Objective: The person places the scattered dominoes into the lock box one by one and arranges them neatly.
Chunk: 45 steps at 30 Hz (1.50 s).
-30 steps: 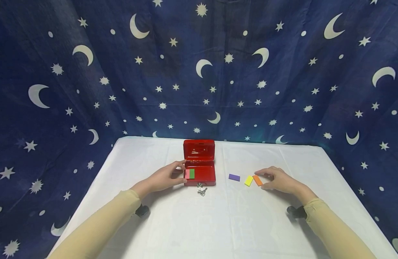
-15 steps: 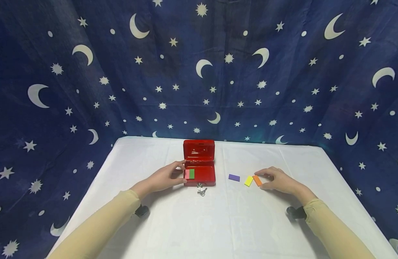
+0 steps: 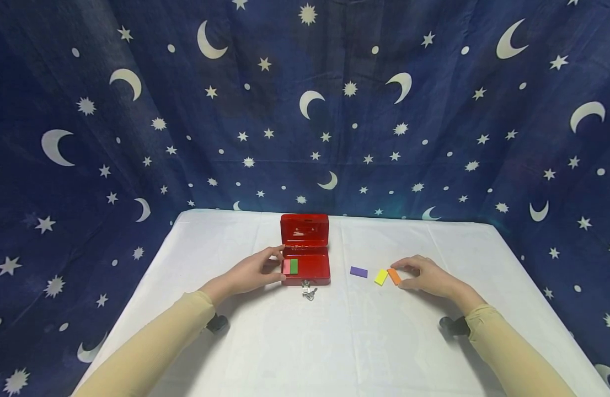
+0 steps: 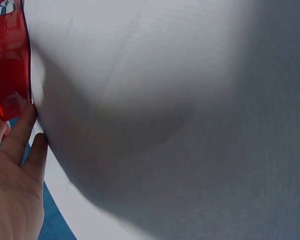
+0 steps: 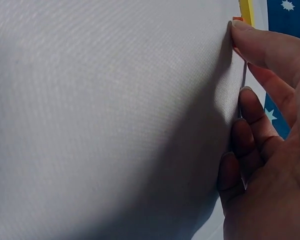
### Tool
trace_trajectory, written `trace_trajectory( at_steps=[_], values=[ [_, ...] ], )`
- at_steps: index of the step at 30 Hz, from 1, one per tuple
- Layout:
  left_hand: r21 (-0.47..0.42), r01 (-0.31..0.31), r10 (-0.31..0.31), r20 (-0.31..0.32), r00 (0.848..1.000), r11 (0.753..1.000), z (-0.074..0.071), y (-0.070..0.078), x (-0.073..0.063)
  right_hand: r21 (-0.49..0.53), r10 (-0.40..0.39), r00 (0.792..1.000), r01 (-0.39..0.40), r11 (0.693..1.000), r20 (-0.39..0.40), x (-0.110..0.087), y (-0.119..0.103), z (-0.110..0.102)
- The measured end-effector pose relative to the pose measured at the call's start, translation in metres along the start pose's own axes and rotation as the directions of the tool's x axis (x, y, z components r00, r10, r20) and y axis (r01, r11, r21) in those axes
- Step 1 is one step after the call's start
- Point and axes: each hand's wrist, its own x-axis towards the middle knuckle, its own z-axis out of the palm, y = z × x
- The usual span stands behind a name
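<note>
A red metal cash box [image 3: 317, 264] stands with its lid raised. Inside it, at the left end, a pink block [image 3: 287, 267] and a green block [image 3: 294, 266] lie side by side. My left hand [image 3: 247, 271] grips the box's left side, thumb at the front corner and index finger near the hinge. In the left wrist view some fingertips touch the red box [image 4: 10, 65]. To the right, my right hand [image 3: 429, 277] pinches an orange block [image 3: 394, 276] between thumb and index finger, its other fingers loosely bent. A yellow block [image 3: 381, 277] lies against the orange one.
Between the box and the yellow block lies a purple block [image 3: 358, 272]. A latch [image 3: 305, 286] with small keys [image 3: 311, 295] sits at the box's front. White cloth [image 3: 310, 342] covers the table, with a dark blue moon-and-star curtain [image 3: 265, 187] behind.
</note>
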Motion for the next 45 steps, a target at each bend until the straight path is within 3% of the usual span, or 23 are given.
trace_trajectory(
  at_steps=[18, 45],
  values=[
    [0.005, 0.006, -0.006, -0.002, 1.0, 1.0, -0.0001, 0.0014, -0.0002, -0.006, -0.005, 0.999, 0.005, 1.0, -0.045, 0.0019, -0.0032, 0.0024],
    [0.005, 0.016, -0.016, -0.001, 1.0, 1.0, 0.0002, 0.0017, -0.0005, 0.04, -0.007, 0.999, 0.008, 0.999, -0.04, 0.0002, -0.0005, 0.0018]
  ],
)
